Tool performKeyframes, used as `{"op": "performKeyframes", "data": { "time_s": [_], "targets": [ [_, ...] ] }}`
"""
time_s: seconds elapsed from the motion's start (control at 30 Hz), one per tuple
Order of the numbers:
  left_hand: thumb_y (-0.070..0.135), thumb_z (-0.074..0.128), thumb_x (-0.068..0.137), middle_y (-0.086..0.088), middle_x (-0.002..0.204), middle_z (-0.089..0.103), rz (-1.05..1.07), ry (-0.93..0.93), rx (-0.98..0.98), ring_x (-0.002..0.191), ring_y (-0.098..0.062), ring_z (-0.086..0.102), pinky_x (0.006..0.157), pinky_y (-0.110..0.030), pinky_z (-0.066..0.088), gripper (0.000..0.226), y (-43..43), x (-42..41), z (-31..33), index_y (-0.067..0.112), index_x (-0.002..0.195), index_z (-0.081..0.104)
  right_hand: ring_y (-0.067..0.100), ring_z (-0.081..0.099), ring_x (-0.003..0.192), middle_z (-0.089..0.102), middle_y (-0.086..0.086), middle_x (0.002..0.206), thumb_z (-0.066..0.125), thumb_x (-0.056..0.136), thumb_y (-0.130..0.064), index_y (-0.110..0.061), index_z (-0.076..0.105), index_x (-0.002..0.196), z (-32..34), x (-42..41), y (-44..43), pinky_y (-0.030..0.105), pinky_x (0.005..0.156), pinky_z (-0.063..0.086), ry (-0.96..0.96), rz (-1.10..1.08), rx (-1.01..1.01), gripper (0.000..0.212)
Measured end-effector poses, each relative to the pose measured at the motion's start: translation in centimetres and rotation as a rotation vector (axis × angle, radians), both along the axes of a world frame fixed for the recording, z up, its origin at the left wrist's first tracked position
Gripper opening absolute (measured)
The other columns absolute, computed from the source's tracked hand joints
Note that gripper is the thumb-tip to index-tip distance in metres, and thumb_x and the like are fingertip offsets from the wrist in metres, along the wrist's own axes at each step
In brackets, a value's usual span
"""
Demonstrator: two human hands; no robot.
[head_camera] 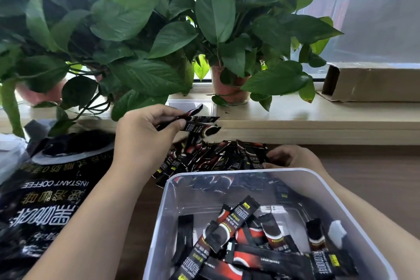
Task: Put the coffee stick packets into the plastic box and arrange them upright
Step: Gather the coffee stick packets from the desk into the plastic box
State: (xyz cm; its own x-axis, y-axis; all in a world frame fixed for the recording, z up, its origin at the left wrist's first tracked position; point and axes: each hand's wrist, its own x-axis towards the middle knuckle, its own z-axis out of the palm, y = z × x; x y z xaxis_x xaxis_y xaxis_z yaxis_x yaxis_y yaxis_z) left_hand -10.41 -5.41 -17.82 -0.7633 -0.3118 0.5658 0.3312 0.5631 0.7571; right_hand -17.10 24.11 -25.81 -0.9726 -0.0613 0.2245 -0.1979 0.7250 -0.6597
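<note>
The clear plastic box (160,223) sits open on the surface, its black-and-red coffee stick packets (238,236) jumbled, some flat, some leaning. A heap (204,159) of more lies just behind it, the right hand (293,158) pinching its edge; the left hand (145,130) holds a bunch (201,120) above.

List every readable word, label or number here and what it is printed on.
"INSTANT COFFEE": on the large black bag, upside down to the camera.
"INSTANT COFFEE": on a coffee stick packet leaning in the plastic box.
Chinese characters on the bag and packets, and the small print: too blurred to read with certainty.
Numbers: none legible.
</note>
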Motion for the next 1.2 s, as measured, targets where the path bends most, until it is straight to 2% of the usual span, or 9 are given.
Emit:
{"op": "performKeyframes", "data": {
  "time_s": [0.17, 0.33, 0.43, 0.53, 0.63, 0.83, 0.9, 1.07, 1.2],
  "targets": [
    [0.019, 0.078, 0.085, 0.017, 0.084, 0.076, -0.012, -0.017, -0.015, 0.051, 0.011, 0.057, 0.053, -0.025, 0.043, 0.011, 0.0, -0.4, -0.7, 0.03, 0.089, 0.078, 0.009, 0.06, 0.089, 0.063, -0.014, 0.095, 0.079, 0.07, -0.058, -0.035, 0.065, 0.095, 1.0, 1.1, -0.3, 0.025, 0.076, 0.046, -0.006, -0.004, 0.094, 0.037],
    [0.006, 0.076, 0.084, 0.008, 0.079, 0.078, -0.156, 0.036, 0.195, 0.072, -0.008, 0.073, 0.066, -0.031, 0.061, 0.022, 0.6, 0.1, 0.1, 0.027, 0.086, 0.077, 0.001, 0.051, 0.074, 0.054, -0.013, 0.09, 0.08, 0.062, -0.063, -0.033, 0.063, 0.086, 1.9, 1.6, -0.1, 0.02, 0.063, 0.038, -0.028, -0.006, 0.241, 0.042],
    [-0.001, 0.073, 0.081, -0.002, 0.08, 0.078, -0.363, 0.037, 0.398, 0.072, -0.016, 0.074, 0.064, -0.022, 0.06, 0.018, 1.4, 1.4, 1.6, 0.017, 0.085, 0.077, 0.007, 0.053, 0.071, 0.06, -0.011, 0.086, 0.085, 0.062, -0.052, -0.034, 0.063, 0.077, 1.9, 1.3, 0.4, 0.02, 0.059, 0.04, -0.053, -0.005, 0.225, 0.032],
    [0.011, 0.075, 0.069, -0.006, 0.078, 0.077, -0.581, -0.065, 0.475, 0.067, -0.018, 0.074, 0.06, -0.023, 0.061, 0.012, 2.0, 3.1, 2.7, 0.019, 0.077, 0.079, 0.007, 0.055, 0.067, 0.065, -0.01, 0.077, 0.086, 0.059, -0.046, -0.032, 0.065, 0.068, 1.8, 1.1, 0.7, 0.023, 0.06, 0.043, -0.105, 0.005, 0.117, 0.027],
    [0.014, 0.076, 0.062, -0.008, 0.078, 0.077, -0.749, -0.143, 0.349, 0.068, -0.018, 0.074, 0.059, -0.026, 0.061, 0.018, 2.7, 4.4, 3.0, 0.018, 0.078, 0.079, 0.011, 0.059, 0.067, 0.071, -0.001, 0.075, 0.079, 0.044, -0.05, -0.027, 0.066, 0.066, 1.9, 1.1, 0.9, 0.032, 0.065, 0.05, -0.141, 0.066, -0.039, 0.034],
    [0.008, 0.079, 0.081, -0.009, 0.108, 0.077, -1.036, -0.401, -0.115, 0.1, -0.028, 0.074, 0.086, -0.034, 0.059, 0.027, 2.7, 4.7, 2.2, 0.014, 0.107, 0.073, 0.01, 0.054, 0.063, 0.062, -0.006, 0.065, 0.092, 0.065, -0.017, -0.026, 0.067, 0.068, 2.2, 0.9, 1.5, 0.026, 0.064, 0.043, -0.087, 0.122, -0.134, 0.027],
    [0.013, 0.077, 0.085, -0.008, 0.105, 0.077, -0.962, -0.36, -0.078, 0.099, -0.027, 0.074, 0.084, -0.032, 0.06, 0.019, 3.0, 4.6, 2.2, 0.008, 0.103, 0.074, 0.011, 0.052, 0.061, 0.061, -0.005, 0.064, 0.09, 0.066, -0.01, -0.024, 0.069, 0.068, 2.2, 1.0, 1.7, 0.025, 0.062, 0.042, -0.09, 0.109, -0.193, 0.026],
    [0.012, 0.067, 0.089, -0.005, 0.087, 0.078, -0.478, -0.155, 0.099, 0.084, -0.021, 0.074, 0.074, -0.036, 0.063, 0.011, 2.6, 1.9, 1.2, 0.007, 0.083, 0.075, 0.014, 0.051, 0.06, 0.058, 0.003, 0.07, 0.081, 0.076, -0.001, -0.009, 0.072, 0.083, 3.0, 1.5, 2.0, 0.019, 0.055, 0.044, -0.125, -0.001, -0.449, 0.014],
    [0.014, 0.071, 0.089, -0.001, 0.081, 0.076, -0.229, -0.288, -0.113, 0.08, -0.02, 0.07, 0.08, -0.034, 0.057, 0.014, 0.5, -0.8, -1.7, 0.016, 0.076, 0.075, 0.014, 0.051, 0.059, 0.06, 0.005, 0.075, 0.081, 0.079, -0.008, -0.013, 0.072, 0.086, 3.1, 1.3, 2.1, 0.024, 0.058, 0.043, -0.082, -0.073, -0.563, 0.012]
  ]
}}
